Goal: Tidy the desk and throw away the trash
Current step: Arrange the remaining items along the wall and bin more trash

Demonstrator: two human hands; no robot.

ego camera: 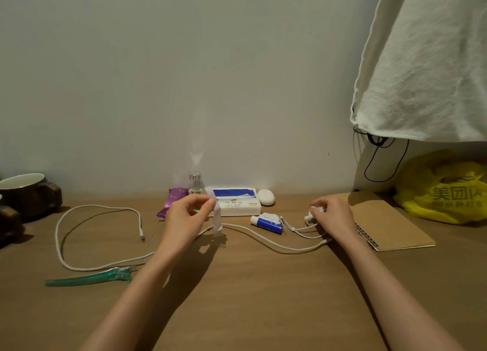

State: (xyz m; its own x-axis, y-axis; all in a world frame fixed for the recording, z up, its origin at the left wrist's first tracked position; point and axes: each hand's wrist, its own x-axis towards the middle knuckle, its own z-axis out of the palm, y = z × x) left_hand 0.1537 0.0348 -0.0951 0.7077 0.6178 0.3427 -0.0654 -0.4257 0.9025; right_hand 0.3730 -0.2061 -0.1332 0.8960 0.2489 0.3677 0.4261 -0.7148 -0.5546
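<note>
Gathering scraps, in the head view: the left hand (188,215) pinches a translucent wrapper strip (217,222) dangling over the desk (250,284), while at its three o'clock the right hand (333,216) pinches a small white piece (315,213) beside the notebook (382,218). Next, I judge, both go to the yellow bag (442,192) at two o'clock

A white cloth (427,60) hangs upper right against the pale wall (184,73), black cord (377,141) looping beneath.

My bare arms reach up from the bottom edge. My left hand (188,213) pinches a clear strip (218,222); my right hand (333,216) curls round a small white thing (316,210).
</note>
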